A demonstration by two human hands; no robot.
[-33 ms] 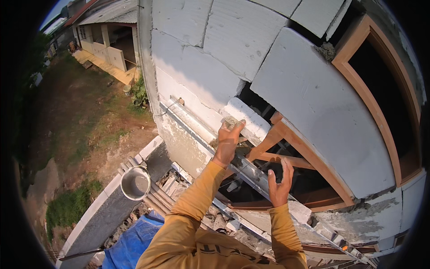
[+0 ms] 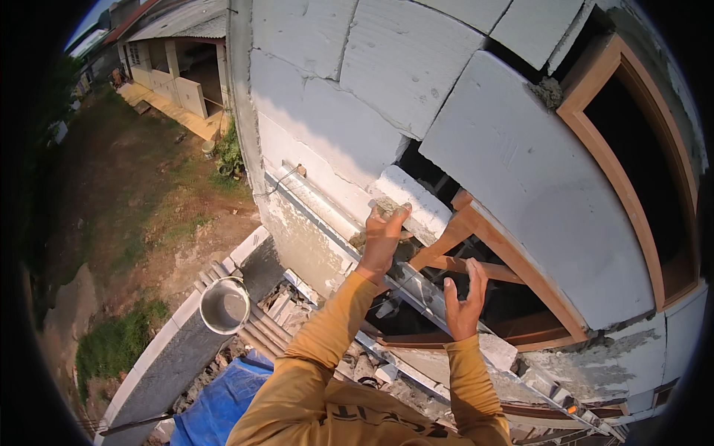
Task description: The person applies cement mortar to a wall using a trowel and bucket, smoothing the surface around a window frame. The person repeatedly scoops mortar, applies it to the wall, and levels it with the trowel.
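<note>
Gripped at its near end by the left hand (image 2: 383, 236), the white block piece (image 2: 410, 201) is held atop the wooden window frame (image 2: 476, 230), right hand (image 2: 465, 301) spread empty below; judged light, rigid, crumbly — best held underneath.

No packages, labels, signs or screens in view. Nothing of that kind near either grip, on the block wall, around the window frame, or on the ground below.
</note>
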